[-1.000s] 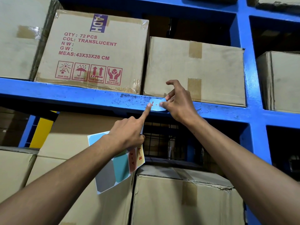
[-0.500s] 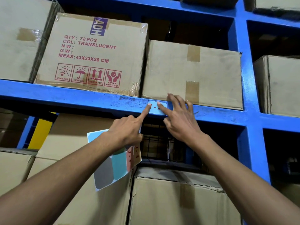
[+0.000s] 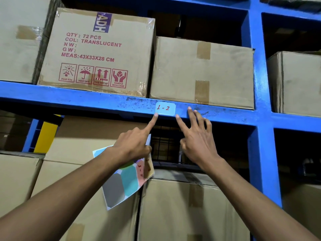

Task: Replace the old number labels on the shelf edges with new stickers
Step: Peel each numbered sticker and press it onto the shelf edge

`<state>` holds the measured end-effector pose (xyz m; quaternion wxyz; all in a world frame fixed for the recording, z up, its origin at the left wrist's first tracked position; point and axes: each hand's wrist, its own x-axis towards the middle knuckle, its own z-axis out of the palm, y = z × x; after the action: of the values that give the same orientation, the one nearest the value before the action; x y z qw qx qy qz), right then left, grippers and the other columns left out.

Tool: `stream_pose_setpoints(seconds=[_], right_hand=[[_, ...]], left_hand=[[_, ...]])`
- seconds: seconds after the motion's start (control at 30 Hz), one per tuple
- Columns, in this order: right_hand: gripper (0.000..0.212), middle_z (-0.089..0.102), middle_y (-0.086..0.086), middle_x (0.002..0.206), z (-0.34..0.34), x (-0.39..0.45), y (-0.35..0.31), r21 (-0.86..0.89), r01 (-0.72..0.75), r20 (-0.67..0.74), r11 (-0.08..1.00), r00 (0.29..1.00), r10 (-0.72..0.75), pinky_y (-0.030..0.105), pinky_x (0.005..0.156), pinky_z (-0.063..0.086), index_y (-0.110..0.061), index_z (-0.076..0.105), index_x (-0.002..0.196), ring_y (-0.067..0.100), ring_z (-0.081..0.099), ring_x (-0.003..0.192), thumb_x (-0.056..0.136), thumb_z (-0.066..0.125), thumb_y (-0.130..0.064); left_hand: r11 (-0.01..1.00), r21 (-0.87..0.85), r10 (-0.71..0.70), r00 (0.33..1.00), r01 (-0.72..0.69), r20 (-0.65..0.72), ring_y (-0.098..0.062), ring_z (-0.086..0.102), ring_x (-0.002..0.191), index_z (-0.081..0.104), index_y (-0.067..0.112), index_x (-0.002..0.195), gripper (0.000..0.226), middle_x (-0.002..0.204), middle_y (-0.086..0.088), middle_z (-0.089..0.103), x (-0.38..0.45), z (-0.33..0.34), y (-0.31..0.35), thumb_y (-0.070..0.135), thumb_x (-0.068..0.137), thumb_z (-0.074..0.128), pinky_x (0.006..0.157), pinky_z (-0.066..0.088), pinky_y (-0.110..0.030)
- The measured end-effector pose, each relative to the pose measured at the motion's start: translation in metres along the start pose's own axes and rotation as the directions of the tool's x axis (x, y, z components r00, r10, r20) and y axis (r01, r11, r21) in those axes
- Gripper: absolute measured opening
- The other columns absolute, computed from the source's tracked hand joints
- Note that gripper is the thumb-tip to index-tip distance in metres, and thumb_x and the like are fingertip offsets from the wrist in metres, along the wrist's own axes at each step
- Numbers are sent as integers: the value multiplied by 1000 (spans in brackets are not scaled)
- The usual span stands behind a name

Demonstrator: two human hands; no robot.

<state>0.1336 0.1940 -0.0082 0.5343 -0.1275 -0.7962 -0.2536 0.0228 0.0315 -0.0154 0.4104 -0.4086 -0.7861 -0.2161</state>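
Note:
A light-blue sticker [image 3: 165, 108] marked "1 - 2" in red lies flat on the blue shelf edge [image 3: 86, 100]. My left hand [image 3: 133, 145] points its index fingertip at the sticker's lower left corner while its other fingers pinch a sticker sheet [image 3: 125, 181] with coloured patches and red numbers. My right hand [image 3: 198, 141] is spread just below and right of the sticker, its index tip at the lower right corner and its other fingertips on the shelf edge, holding nothing.
Cardboard boxes fill the shelves: a printed "72 PCS TRANSLUCENT" box [image 3: 97, 53] and a plain taped box [image 3: 201, 72] above the edge, more boxes below. A blue upright post [image 3: 257, 84] stands to the right. A dark wire grid [image 3: 165, 145] shows behind my hands.
My right hand slid off the sticker, down and to the right, uncovering the "1 - 2" writing. My left index finger dropped to the sticker's lower left corner.

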Motion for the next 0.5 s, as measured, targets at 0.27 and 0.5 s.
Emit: stream_pose_setpoints(seconds=[0.27,0.5], right_hand=[[37,60,1,121,-19,-33,-20,442,9,53,897,998,-35,28,84,24,-21,60,122,21,46,114,87,51,-20],[32,55,5,120,-17,-63,-47,414,22,53,910,997,-48,36,88,32,-17,62,117,23,44,112,90,50,-30]], left_hand=[[575,-802,-193,979,165,63,-17,55,65,8,45,146,92,85,-18,70,-44,10,2,-3,80,51,62,46,-27],[171,-966,-243,958,194,150,-8,67,61,15,32,147,80,87,-8,73,-59,2,13,-9,89,49,55,55,-20]])
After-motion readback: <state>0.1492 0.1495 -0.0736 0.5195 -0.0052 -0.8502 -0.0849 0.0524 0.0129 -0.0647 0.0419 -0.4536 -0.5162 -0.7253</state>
